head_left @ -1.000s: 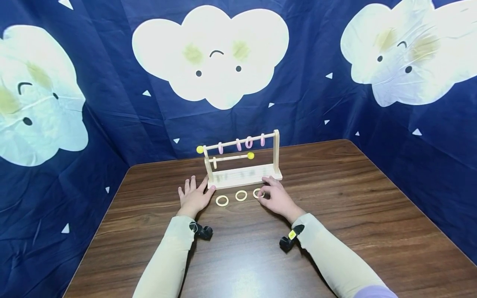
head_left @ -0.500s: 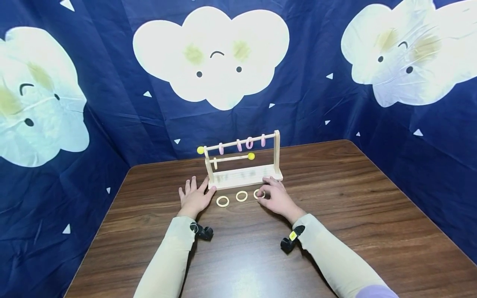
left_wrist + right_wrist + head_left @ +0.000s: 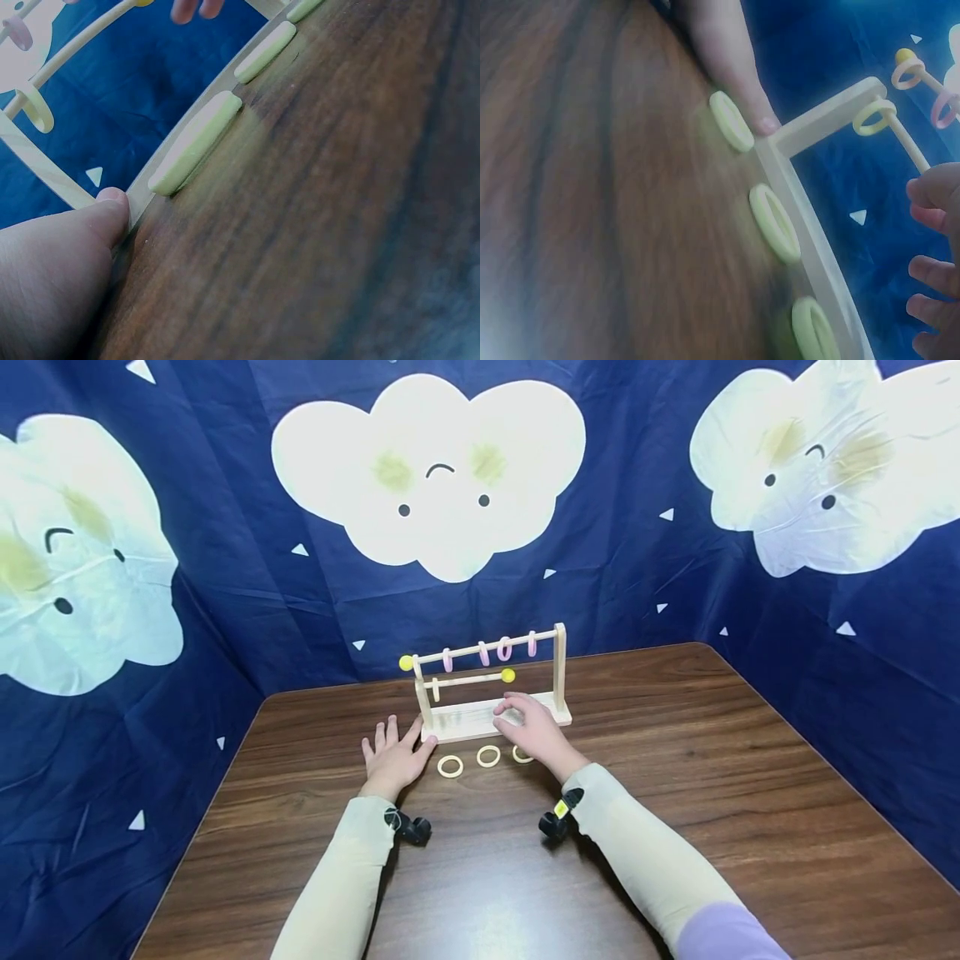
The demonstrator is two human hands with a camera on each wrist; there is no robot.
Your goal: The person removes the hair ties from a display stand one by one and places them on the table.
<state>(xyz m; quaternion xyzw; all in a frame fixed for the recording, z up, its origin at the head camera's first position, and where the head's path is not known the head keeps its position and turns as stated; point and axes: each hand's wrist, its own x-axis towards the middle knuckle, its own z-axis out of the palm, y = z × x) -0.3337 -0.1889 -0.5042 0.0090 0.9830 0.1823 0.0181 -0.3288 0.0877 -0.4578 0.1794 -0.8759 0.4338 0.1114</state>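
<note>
A wooden rack (image 3: 561, 668) stands on the table, with pink rings (image 3: 504, 649) hung along its upper rod. Its lower rod (image 3: 468, 679) bears one pale yellow ring (image 3: 436, 690) near the post and ends in a yellow ball (image 3: 508, 676). My left hand (image 3: 393, 764) lies spread on the table, thumb and forefinger at the base's left end. Over the base, my right hand (image 3: 534, 731) has loosely bent fingers with nothing between them, just below the ball in the head view. In the right wrist view its thumb (image 3: 934, 187) overlaps the lower rod.
Three pale yellow rings lie in a row before the base: a left ring (image 3: 450, 767), a middle ring (image 3: 488, 757) and a right ring (image 3: 522, 757) partly behind my right hand. A blue curtain (image 3: 322, 618) with white clouds surrounds the brown table (image 3: 480, 893).
My right hand has moved away from the right ring on the table, left and forward over the rack's base. The ring stays on the table. My left hand holds its place.
</note>
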